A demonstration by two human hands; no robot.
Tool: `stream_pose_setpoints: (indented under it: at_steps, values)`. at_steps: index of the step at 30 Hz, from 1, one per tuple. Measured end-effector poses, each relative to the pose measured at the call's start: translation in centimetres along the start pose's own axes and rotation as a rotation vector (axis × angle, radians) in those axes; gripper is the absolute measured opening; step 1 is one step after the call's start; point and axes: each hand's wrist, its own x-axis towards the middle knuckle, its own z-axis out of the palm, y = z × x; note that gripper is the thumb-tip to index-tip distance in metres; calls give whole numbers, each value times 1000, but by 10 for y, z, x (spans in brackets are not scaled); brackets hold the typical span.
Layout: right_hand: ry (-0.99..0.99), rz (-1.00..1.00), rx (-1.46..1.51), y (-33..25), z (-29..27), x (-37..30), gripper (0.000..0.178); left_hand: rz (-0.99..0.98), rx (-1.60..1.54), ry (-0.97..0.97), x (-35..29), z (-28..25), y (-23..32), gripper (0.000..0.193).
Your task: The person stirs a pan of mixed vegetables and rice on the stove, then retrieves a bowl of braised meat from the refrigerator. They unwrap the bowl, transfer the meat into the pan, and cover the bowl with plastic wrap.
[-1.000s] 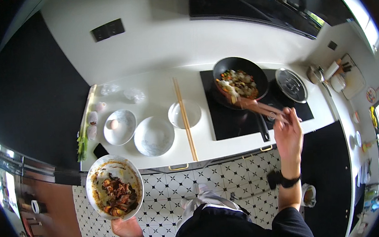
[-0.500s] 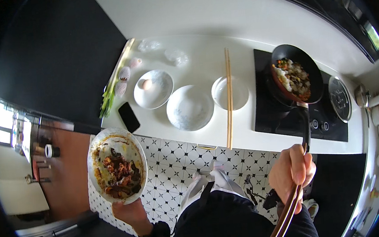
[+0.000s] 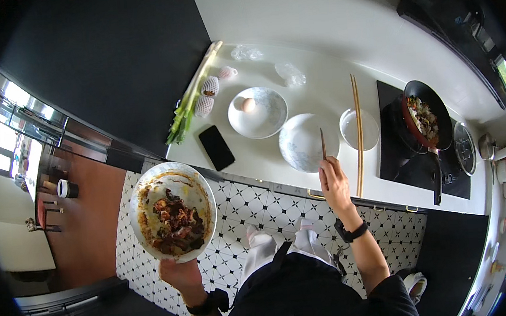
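My left hand [image 3: 181, 274] holds a white bowl [image 3: 207, 191] up by its near rim, left of my body and in front of the counter. Dark, saucy cooked food [image 3: 175, 222] lies in it, with brown smears round the inner wall. In my right hand [image 3: 334, 182] is a pair of dark brown chopsticks [image 3: 323, 143], fingers closed round them, tips pointing away from me. The tips appear over a white patterned bowl [image 3: 296, 145] on the counter; whether they touch it I cannot tell. Left of that stands another white bowl [image 3: 268, 121] with an egg [image 3: 248, 105] in it.
Long light chopsticks [image 3: 359, 144] lie across a small bowl [image 3: 370, 134]. At right, a black frying pan [image 3: 432, 93] with mixed food sits on the cooktop [image 3: 398, 158], beside a glass lid [image 3: 464, 147]. A phone [image 3: 216, 148], green onions [image 3: 187, 112] and net-wrapped items [image 3: 204, 105] lie at left.
My right hand has moved left from the pan's handle to the counter's front edge, and its chopsticks now point away from me. The view has shifted left. My left hand still holds the bowl.
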Motion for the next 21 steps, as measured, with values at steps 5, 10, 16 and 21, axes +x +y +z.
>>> stream_pose_setpoints:
  at_steps: [5,10,16,21]
  values:
    - [-96,-44,-235,-19,75,-2,38,-58,36,26,58,-38,55,76]
    - [-362,118,-248,-41,86,5,65,-108,41,-88,97,-53,86,78]
    - [-534,158,-375,-117,42,57,74,-185,23,-148,126,-63,96,78]
    - [-323,126,183,-169,9,174,43,-229,69,-104,160,-54,72,72]
